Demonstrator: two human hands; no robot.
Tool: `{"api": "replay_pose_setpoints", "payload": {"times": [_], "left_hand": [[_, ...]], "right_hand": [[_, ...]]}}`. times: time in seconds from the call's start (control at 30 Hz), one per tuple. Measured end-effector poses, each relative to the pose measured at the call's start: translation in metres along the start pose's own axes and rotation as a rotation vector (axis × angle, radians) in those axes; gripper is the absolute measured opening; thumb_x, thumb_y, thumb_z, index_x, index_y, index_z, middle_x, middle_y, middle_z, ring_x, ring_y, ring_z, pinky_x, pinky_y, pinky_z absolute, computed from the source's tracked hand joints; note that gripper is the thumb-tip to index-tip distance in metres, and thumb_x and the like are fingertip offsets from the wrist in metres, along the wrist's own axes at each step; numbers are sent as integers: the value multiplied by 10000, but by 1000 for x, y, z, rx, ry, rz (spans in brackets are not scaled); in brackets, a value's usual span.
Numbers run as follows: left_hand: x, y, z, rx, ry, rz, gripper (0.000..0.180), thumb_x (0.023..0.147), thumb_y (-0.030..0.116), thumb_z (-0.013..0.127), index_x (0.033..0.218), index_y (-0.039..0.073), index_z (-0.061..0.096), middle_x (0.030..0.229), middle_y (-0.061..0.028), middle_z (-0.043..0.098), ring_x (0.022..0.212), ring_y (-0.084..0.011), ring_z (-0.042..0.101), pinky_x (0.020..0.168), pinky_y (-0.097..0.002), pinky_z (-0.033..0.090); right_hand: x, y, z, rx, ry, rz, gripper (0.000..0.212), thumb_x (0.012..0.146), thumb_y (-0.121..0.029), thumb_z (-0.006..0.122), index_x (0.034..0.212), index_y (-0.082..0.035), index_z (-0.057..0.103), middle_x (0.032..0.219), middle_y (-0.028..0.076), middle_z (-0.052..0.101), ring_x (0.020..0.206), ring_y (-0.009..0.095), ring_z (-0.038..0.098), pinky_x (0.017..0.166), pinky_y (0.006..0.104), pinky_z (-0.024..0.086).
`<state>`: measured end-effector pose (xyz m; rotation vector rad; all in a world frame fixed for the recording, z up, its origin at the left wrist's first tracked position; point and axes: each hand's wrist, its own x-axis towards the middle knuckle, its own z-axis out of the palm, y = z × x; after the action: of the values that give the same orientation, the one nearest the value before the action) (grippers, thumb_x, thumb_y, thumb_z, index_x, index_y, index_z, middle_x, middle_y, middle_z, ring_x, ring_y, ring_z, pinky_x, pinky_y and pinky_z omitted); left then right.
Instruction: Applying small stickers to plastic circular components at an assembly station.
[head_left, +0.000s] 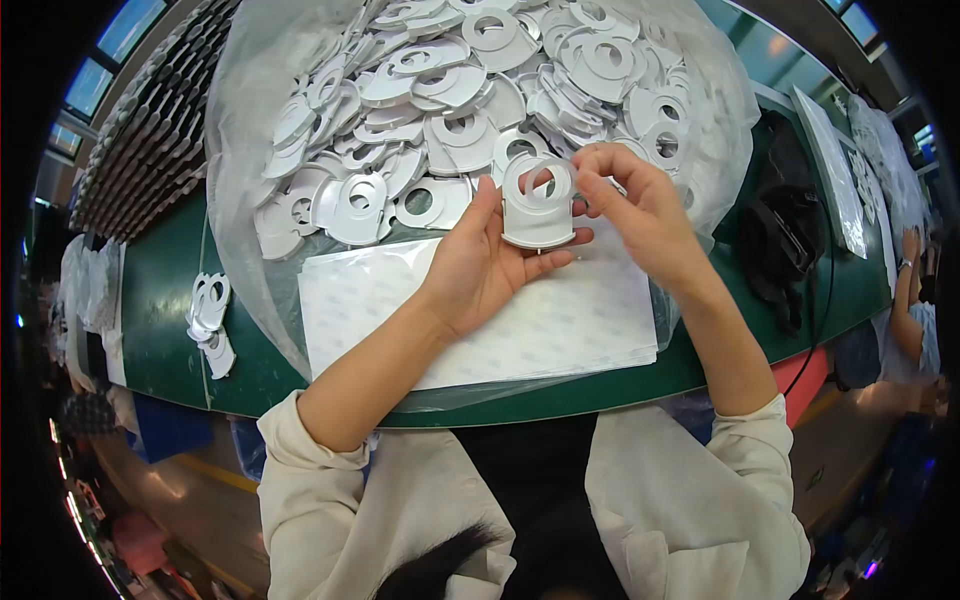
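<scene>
A white plastic part (pixel 537 225) with a round ring at its top and a curved lower edge is held up over the table. My left hand (pixel 485 250) grips it from the left, fingers behind it and thumb along its side. My right hand (pixel 630 205) is closed at the part's right side, thumb and forefinger pinched together; what lies between those fingertips is too small to make out. Below both hands lies a stack of white sheets (pixel 400 330). Just beyond them rises a large heap of similar white parts (pixel 440 90).
The heap rests on a clear plastic bag (pixel 240 150) spread over the green table (pixel 160 290). A few white parts (pixel 210 315) lie apart at left, below stacked trays (pixel 160 120). On the right are a black bag (pixel 780 230) and cable. Another person's arm (pixel 908 310) shows far right.
</scene>
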<state>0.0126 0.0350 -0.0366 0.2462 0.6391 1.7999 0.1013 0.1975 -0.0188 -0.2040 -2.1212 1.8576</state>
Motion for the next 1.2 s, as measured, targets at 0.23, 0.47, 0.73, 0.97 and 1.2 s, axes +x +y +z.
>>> {"api": "replay_pose_setpoints", "payload": {"times": [0.23,0.47,0.73,0.97,1.2], "left_hand": [[1,-7,-3,99,86,25,597,997,476,164,1311,20,386,1229,-173,503,1094,-298,549,918,-388,474],[1,-10,-5,149,91,78,606,995,484,186,1287,3,411,1171,-164,531,1039,-261,562,894,-380,474],[0,-9,-4,150,99,65,602,999,475,174,1279,3,421,1146,-160,537,1022,-256,562,878,-374,472],[1,-9,-4,135,104,57,604,1001,469,173,1277,-13,410,1125,-158,540,1014,-258,564,867,-377,474],[0,-10,-4,165,113,50,630,985,520,188,1275,10,415,1157,-137,543,1008,-242,565,847,-351,464]], "right_hand": [[1,0,11,135,4,122,185,907,-171,588,912,13,572,823,23,571,695,58,520,559,183,444],[0,2,13,159,17,155,190,904,-175,594,910,14,582,817,28,570,630,51,503,557,186,442],[0,3,15,156,24,141,189,897,-174,604,899,14,580,804,31,587,622,49,498,554,186,435],[0,5,14,145,19,135,183,893,-166,608,894,15,579,809,31,596,617,49,494,548,186,427],[-1,1,14,125,9,122,162,902,-158,599,914,1,568,821,18,575,658,50,501,562,190,429]]}}
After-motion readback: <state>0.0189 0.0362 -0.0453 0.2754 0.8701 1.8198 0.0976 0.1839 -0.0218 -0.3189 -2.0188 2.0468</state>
